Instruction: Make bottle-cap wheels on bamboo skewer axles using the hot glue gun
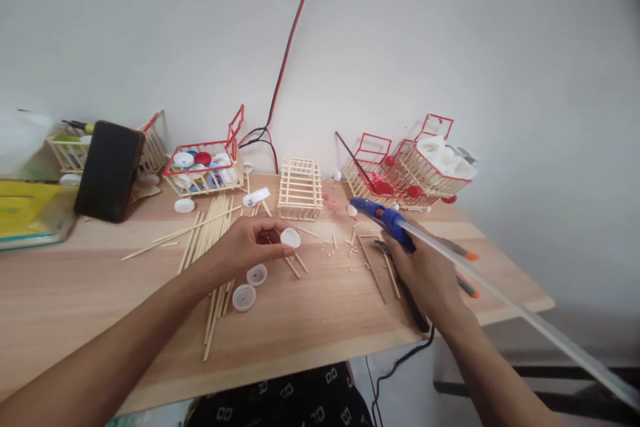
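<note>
Between the thumb and fingers of my left hand [250,240] is a white bottle cap [291,238], held just above the wooden table. My right hand [423,273] is wrapped round a blue glue gun [383,219]; its nozzle points to the left, and a long clear glue stick [505,302] sticks out of its back. Two more white caps, the nearer cap [244,297] and the farther cap [257,274], lie on the table below my left hand. Beyond the hands stands a plain stick frame [300,190] like a small crate.
Loose wooden sticks [213,320] lie at the left of the table [310,320]. Small carts, including a cap-filled cart [203,170] and a cart with white stuff [440,163], stand along the wall. A phone [110,170] leans at left. Orange-tipped pliers handles [467,283] lie by my right hand.
</note>
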Available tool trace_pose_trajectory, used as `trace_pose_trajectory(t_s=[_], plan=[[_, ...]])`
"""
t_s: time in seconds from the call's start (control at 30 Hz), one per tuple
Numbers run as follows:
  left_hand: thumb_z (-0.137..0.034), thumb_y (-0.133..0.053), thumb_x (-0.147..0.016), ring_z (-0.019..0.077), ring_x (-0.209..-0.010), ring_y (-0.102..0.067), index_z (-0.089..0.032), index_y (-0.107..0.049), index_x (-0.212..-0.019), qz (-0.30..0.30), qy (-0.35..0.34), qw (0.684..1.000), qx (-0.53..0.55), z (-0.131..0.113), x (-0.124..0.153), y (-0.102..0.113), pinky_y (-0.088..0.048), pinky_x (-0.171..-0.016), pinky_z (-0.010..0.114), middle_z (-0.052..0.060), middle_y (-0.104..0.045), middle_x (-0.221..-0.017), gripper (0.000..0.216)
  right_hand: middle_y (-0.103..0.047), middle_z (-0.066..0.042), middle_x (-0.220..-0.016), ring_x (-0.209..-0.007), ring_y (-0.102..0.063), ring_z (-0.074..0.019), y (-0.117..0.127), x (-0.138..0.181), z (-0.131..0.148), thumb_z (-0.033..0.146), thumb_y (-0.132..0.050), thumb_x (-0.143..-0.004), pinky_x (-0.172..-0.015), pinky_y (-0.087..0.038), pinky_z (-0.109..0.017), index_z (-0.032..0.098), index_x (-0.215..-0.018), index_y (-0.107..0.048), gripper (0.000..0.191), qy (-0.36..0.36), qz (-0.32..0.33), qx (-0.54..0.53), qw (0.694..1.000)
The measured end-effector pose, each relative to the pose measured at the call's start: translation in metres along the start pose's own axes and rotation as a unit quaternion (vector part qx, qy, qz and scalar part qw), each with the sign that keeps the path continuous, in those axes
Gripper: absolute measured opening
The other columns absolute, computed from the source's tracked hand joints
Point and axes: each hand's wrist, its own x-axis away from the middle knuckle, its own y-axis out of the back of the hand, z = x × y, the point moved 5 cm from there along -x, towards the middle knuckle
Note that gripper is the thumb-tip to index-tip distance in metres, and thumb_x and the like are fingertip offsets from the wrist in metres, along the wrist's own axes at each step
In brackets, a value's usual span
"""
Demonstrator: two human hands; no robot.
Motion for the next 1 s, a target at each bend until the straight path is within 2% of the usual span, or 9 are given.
trace_pose_trajectory(t_s=[0.17,0.4,0.47,0.57,0.67,0.73,0.8,0.9,1.0], plan=[[-0.037,-0.070,-0.072,0.0173,-0.080,-0.062,-0.016,-0.067,-0.092,0.011,-0.007,1.000,-0.004,-0.005,0.002,-0.004,-0.051,-0.073,0.030,0.006,-0.068,-0.091,0.029,-0.064,-0.006,-0.118,-0.110,-0.058,-0.0269,0.019,-0.014,0.000,0.025,-0.046,-0.086,-0.095,-0.042,-0.041,0.025,-0.123,-0.058,0.039,-0.009,-0.078,-0.026,0.997],[-0.035,-0.072,-0.070,0.0155,-0.077,-0.060,-0.015,-0.067,-0.093,0.025,0.014,0.999,0.046,-0.007,0.004,-0.011,-0.050,-0.068,0.026,0.005,-0.066,-0.088,0.030,-0.059,-0.009,-0.123,-0.112,-0.055,-0.0281,0.012,-0.016,-0.007,0.025,-0.046,-0.084,-0.094,-0.043,-0.043,0.026,-0.132,-0.050,0.047,-0.021,-0.096,0.009,0.995],[-0.035,-0.072,-0.069,0.0153,-0.076,-0.060,-0.015,-0.067,-0.092,0.031,0.013,0.998,0.052,-0.009,0.005,-0.014,-0.050,-0.066,0.026,0.006,-0.066,-0.089,0.031,-0.060,-0.009,-0.121,-0.110,-0.055,-0.0280,0.008,-0.016,-0.003,0.027,-0.046,-0.085,-0.092,-0.043,-0.044,0.026,-0.129,-0.052,0.044,-0.025,-0.094,-0.011,0.995],[-0.036,-0.072,-0.069,0.0158,-0.077,-0.061,-0.015,-0.067,-0.092,0.029,-0.003,0.999,0.040,-0.014,0.006,-0.016,-0.051,-0.068,0.027,0.007,-0.066,-0.091,0.031,-0.065,-0.009,-0.106,-0.098,-0.059,-0.0275,0.000,-0.019,0.004,0.032,-0.050,-0.084,-0.086,-0.046,-0.042,0.022,-0.114,-0.060,0.033,-0.054,-0.073,-0.066,0.994],[-0.036,-0.071,-0.071,0.0164,-0.080,-0.061,-0.016,-0.067,-0.092,0.016,-0.013,1.000,0.016,-0.015,0.006,-0.014,-0.051,-0.072,0.029,0.006,-0.066,-0.091,0.030,-0.067,-0.009,-0.089,-0.083,-0.061,-0.0258,-0.013,-0.022,0.009,0.040,-0.054,-0.082,-0.076,-0.048,-0.040,0.019,-0.097,-0.064,0.028,-0.093,-0.013,-0.132,0.987],[-0.035,-0.071,-0.071,0.0164,-0.080,-0.061,-0.016,-0.067,-0.093,0.005,-0.016,1.000,0.011,-0.014,0.006,-0.011,-0.050,-0.074,0.029,0.006,-0.067,-0.091,0.029,-0.067,-0.008,-0.085,-0.072,-0.059,-0.0213,-0.023,-0.023,0.015,0.044,-0.053,-0.083,-0.068,-0.048,-0.035,0.018,-0.095,-0.063,0.030,-0.098,0.033,-0.213,0.972],[-0.033,-0.072,-0.071,0.0166,-0.081,-0.062,-0.016,-0.067,-0.094,-0.002,-0.021,1.000,0.020,-0.014,0.005,-0.010,-0.050,-0.074,0.029,0.006,-0.067,-0.092,0.029,-0.067,-0.007,-0.088,-0.066,-0.058,-0.0171,-0.031,-0.021,0.025,0.045,-0.051,-0.085,-0.062,-0.048,-0.031,0.019,-0.101,-0.060,0.032,-0.095,0.066,-0.321,0.940],[-0.031,-0.073,-0.070,0.0186,-0.090,-0.062,-0.016,-0.068,-0.093,-0.011,-0.044,0.999,0.023,-0.017,0.006,-0.009,-0.049,-0.082,0.032,0.007,-0.067,-0.100,0.028,-0.067,-0.006,-0.098,-0.076,-0.060,-0.0166,-0.042,-0.018,0.043,0.044,-0.051,-0.087,-0.065,-0.048,-0.028,0.022,-0.112,-0.056,0.034,-0.092,0.088,-0.448,0.885],[-0.029,-0.074,-0.070,0.0215,-0.105,-0.059,-0.017,-0.069,-0.094,-0.028,-0.072,0.997,0.010,-0.024,0.007,-0.009,-0.044,-0.097,0.036,0.008,-0.066,-0.110,0.027,-0.066,-0.005,-0.108,-0.083,-0.061,-0.0162,-0.054,-0.014,0.063,0.045,-0.052,-0.087,-0.072,-0.048,-0.029,0.023,-0.115,-0.058,0.035,-0.096,0.108,-0.484,0.863]])
